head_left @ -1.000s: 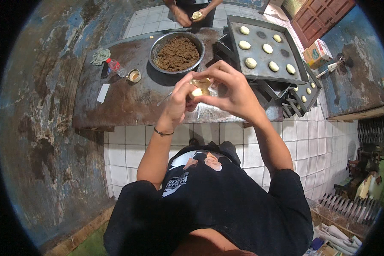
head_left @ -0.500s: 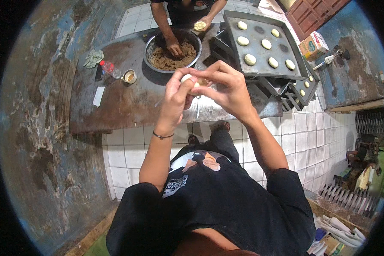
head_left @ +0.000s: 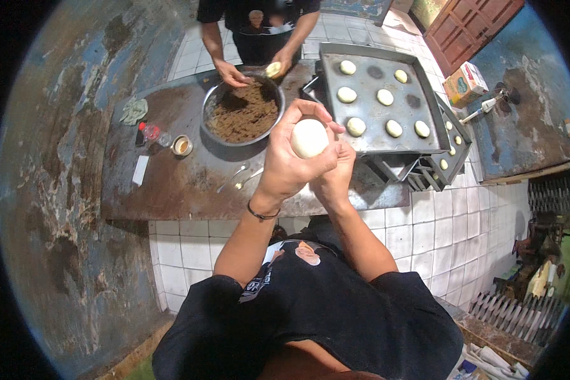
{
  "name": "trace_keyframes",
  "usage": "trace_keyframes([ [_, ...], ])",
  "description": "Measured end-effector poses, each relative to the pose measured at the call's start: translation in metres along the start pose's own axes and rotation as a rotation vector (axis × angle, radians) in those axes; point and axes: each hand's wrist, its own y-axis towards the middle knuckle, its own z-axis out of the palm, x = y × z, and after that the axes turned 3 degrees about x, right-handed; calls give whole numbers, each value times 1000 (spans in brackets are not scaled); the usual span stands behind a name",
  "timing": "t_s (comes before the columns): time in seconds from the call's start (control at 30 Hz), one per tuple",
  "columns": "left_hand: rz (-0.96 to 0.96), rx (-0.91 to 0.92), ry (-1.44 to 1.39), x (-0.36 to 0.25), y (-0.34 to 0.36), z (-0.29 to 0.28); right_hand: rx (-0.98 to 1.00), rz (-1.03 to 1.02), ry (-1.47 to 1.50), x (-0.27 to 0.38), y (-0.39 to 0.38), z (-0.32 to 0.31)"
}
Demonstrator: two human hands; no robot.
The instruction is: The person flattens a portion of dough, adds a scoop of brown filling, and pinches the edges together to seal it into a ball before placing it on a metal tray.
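Observation:
A smooth, pale round dough ball (head_left: pixel 310 139) sits in my left hand (head_left: pixel 287 158), whose thumb and fingers curl around it. My right hand (head_left: pixel 337 172) is closed in against the ball's lower right side, touching my left hand; most of its fingers are hidden behind it. Beyond them, on the table, is a metal bowl (head_left: pixel 206 130) of brown, crumbly filling (head_left: pixel 246 114). Across the table a co-worker has one hand (head_left: pixel 233 76) at the bowl's rim and a flattened piece of dough (head_left: pixel 273 69) in the other.
To the right, a dark baking tray (head_left: pixel 367 142) bears several dough balls, with more trays stacked below. On the table (head_left: pixel 171 183) are a spoon (head_left: pixel 233 177), a cup (head_left: pixel 182 146), a red-capped bottle (head_left: pixel 151 132) and a cloth (head_left: pixel 133 111). A carton (head_left: pixel 465 84) stands by the right wall.
My hands have moved right and nearer, and the dough ball has turned its smooth side up. My right hand has gone under and beside it. The co-worker's hand has lifted out of the filling.

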Motion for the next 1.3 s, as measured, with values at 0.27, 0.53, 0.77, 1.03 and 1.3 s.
trace_keyframes([
  [0.27, 90, 114, -85, 48, 88, 63, 282, -20, -134, 86, 69, -98],
  [0.53, -22, 139, 500, 160, 174, 85, 366, 298, -931, 172, 154, -227],
  [0.77, -163, 400, 636, 301, 262, 136, 55, 370, -788, 155, 224, -350],
  [1.03, -319, 208, 740, 324, 293, 100, 413, -43, -1967, 68, 266, -459],
  [1.3, -58, 317, 827, 370, 309, 142, 86, 538, -730, 87, 275, -480],
])
